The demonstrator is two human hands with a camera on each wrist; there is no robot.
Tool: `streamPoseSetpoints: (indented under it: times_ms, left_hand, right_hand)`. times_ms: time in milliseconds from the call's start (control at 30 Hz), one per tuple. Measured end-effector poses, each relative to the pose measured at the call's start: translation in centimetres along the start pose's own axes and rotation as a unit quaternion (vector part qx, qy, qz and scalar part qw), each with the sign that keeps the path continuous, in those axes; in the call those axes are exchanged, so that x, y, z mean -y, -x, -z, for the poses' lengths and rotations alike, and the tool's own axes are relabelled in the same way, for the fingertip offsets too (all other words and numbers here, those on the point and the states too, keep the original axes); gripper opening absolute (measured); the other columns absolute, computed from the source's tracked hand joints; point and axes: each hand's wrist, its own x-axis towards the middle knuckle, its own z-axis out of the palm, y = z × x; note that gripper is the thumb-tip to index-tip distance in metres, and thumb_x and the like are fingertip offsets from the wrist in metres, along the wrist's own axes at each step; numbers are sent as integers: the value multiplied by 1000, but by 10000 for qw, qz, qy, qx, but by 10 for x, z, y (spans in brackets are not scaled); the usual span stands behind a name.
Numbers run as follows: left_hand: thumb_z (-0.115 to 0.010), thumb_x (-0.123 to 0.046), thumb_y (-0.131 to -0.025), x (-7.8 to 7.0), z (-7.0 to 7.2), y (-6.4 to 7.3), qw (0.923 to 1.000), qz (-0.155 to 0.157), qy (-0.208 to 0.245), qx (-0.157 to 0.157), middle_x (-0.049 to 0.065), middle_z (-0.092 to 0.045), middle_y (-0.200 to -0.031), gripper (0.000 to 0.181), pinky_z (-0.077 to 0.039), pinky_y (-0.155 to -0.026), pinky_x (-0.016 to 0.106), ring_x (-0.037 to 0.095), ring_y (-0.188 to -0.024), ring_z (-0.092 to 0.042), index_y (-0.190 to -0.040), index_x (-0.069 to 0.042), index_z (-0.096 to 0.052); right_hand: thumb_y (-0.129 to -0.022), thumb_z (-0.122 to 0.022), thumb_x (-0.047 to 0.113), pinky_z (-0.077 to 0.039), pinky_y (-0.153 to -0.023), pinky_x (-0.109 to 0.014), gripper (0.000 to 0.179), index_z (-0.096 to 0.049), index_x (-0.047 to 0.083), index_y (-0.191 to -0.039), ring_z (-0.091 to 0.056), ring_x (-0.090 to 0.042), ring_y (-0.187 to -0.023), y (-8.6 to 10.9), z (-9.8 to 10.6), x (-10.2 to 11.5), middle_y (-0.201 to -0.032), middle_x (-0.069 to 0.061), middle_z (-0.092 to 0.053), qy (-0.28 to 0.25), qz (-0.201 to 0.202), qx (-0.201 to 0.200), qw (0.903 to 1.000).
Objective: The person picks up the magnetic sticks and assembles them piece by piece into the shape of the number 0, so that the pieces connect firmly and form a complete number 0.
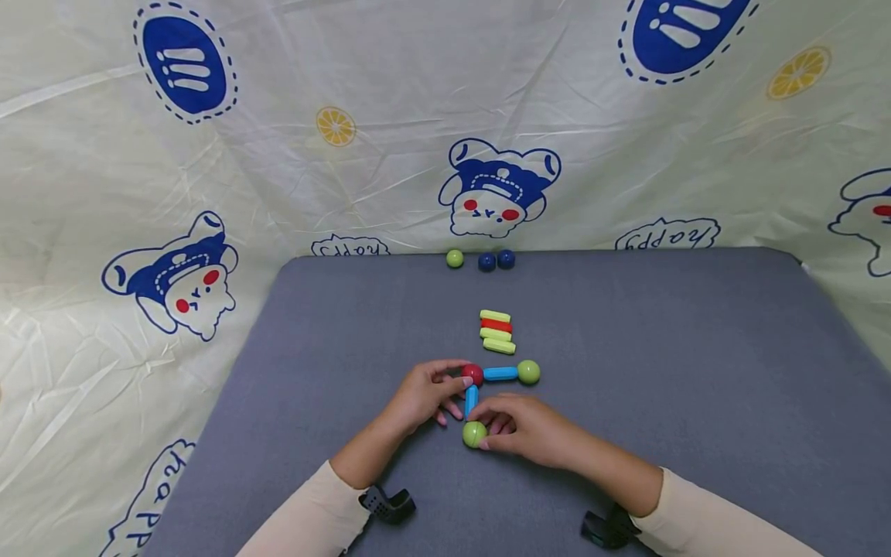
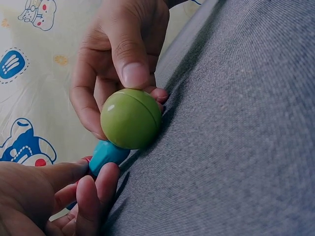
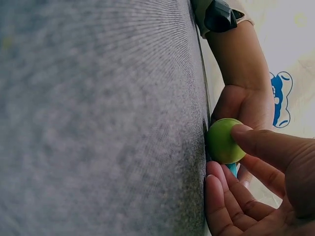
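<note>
On the grey table lies an L-shaped piece: a red ball (image 1: 472,375) at the corner, a blue rod (image 1: 500,374) running right to a green ball (image 1: 529,372), and a second blue rod (image 1: 471,401) toward the person, ending at a nearer green ball (image 1: 475,435). My left hand (image 1: 430,393) pinches the red ball between thumb and fingers, other fingertips beside the near rod. With thumb and fingers my right hand (image 1: 532,427) grips the near green ball (image 2: 131,119). In the left wrist view that ball meets the end of the blue rod (image 2: 107,156).
Past the piece lie several short rods, yellow-green (image 1: 499,346) and red (image 1: 496,326), in a stack-like row. At the table's far edge sit a green ball (image 1: 455,258) and two dark blue balls (image 1: 486,261). A printed cloth (image 1: 390,178) hangs behind.
</note>
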Motion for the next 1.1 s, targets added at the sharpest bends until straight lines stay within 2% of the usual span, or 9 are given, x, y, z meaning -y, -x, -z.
streamPoseSetpoints:
  times_ms: [233,667,967,1100]
  left_hand:
    - [-69,-23,-98,0,0,0,10000,-21,-5,15,13,-72,-85,40,-49,-42,23,10,-53,-66,-135,-12,-64]
    - [-68,-23,-98,0,1,1,10000,-29,-42,24,13,-73,-86,39,-49,-42,23,10,-53,-65,-135,-13,-64]
    - [-68,-25,-98,-1,0,1,10000,13,-57,-1,14,-73,-88,39,-49,-42,23,10,-54,-66,-135,-15,-65]
    - [-68,-25,-98,0,1,1,10000,-25,-37,17,13,-72,-88,38,-49,-42,24,10,-53,-66,-135,-14,-65]
  right_hand:
    - [-92,-75,22,-55,-78,-21,30,-70,18,-121,-62,-2,-87,0,-1,1,-104,2,-64,157,137,-82,9997]
    - [-92,-75,23,-54,-76,-21,30,-71,19,-121,-60,-3,-86,-2,-3,0,-101,3,-62,191,102,-113,9997]
    - [-93,-75,22,-55,-78,-22,32,-70,18,-124,-63,-5,-86,-3,1,-3,-106,0,-64,-75,48,-12,10000]
    - [-93,-75,22,-55,-78,-23,31,-70,17,-123,-64,-8,-86,-3,8,-4,-107,-4,-66,-151,42,-109,9998]
